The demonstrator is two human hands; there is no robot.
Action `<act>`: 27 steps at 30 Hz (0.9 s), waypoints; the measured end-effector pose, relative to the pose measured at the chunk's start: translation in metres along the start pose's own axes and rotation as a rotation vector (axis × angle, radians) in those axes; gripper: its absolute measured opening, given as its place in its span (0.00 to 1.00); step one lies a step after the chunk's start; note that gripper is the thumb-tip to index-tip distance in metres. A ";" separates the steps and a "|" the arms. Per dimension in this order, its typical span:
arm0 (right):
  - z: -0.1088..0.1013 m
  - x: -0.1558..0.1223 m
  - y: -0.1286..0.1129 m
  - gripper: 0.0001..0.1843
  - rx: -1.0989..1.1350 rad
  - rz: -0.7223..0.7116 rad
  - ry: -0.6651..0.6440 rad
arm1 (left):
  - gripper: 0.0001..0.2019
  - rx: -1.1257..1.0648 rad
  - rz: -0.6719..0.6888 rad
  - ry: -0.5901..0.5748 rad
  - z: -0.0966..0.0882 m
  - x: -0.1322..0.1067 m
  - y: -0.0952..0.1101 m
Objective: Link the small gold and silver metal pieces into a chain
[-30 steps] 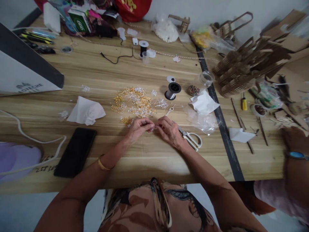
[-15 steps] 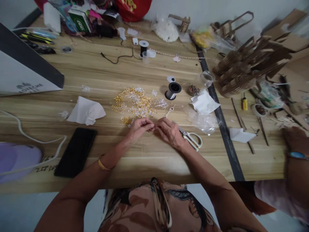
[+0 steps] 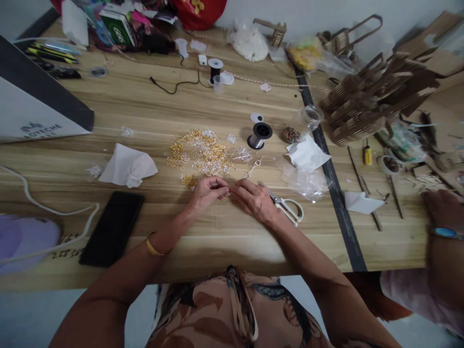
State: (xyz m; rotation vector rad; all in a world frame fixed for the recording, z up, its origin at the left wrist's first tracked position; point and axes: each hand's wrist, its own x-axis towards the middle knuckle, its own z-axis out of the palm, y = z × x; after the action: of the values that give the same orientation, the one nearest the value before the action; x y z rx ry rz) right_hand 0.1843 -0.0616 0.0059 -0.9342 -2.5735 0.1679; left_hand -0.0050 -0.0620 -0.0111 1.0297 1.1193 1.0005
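Observation:
My left hand (image 3: 206,193) and my right hand (image 3: 255,198) meet fingertip to fingertip on the wooden table (image 3: 152,116). Both are closed in a pinch on something tiny between them that I cannot make out. Just beyond my fingers lies a scattered pile of small gold and silver beads and findings (image 3: 203,152). White-handled scissors (image 3: 286,208) lie right of my right hand. A black spool of thin wire (image 3: 259,135) stands behind the pile.
A black phone (image 3: 112,227) and a crumpled white tissue (image 3: 126,166) lie to my left, a white box (image 3: 32,106) further left. Laser-cut wooden baskets (image 3: 366,101) and tools fill the right. Another person's hand with a blue wristband (image 3: 444,212) rests at the right edge.
Almost nothing has moved; my two hands stay pinched together at the same spot, with only slight finger shifts and a small camera drift.

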 end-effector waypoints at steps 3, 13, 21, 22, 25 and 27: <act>0.001 -0.001 0.001 0.11 -0.011 -0.023 0.000 | 0.10 0.004 -0.006 -0.003 -0.001 0.000 -0.001; 0.004 0.001 0.002 0.09 0.254 0.088 0.037 | 0.07 -0.015 0.007 0.040 0.001 0.000 0.002; 0.016 0.004 0.001 0.14 1.044 0.572 0.066 | 0.05 0.143 0.101 0.048 -0.001 -0.001 0.004; 0.016 0.006 -0.001 0.14 1.124 0.595 0.050 | 0.05 0.152 0.115 0.040 -0.001 -0.001 0.004; 0.016 0.009 -0.003 0.15 1.276 0.645 0.034 | 0.05 0.173 0.171 0.020 0.000 -0.003 0.004; 0.016 0.011 -0.003 0.15 1.331 0.663 0.036 | 0.05 0.192 0.226 0.016 0.002 -0.005 0.004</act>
State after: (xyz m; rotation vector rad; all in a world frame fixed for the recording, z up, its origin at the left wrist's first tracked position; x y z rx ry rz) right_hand 0.1686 -0.0562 -0.0048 -1.0497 -1.3937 1.7022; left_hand -0.0041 -0.0662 -0.0064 1.3279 1.1466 1.0963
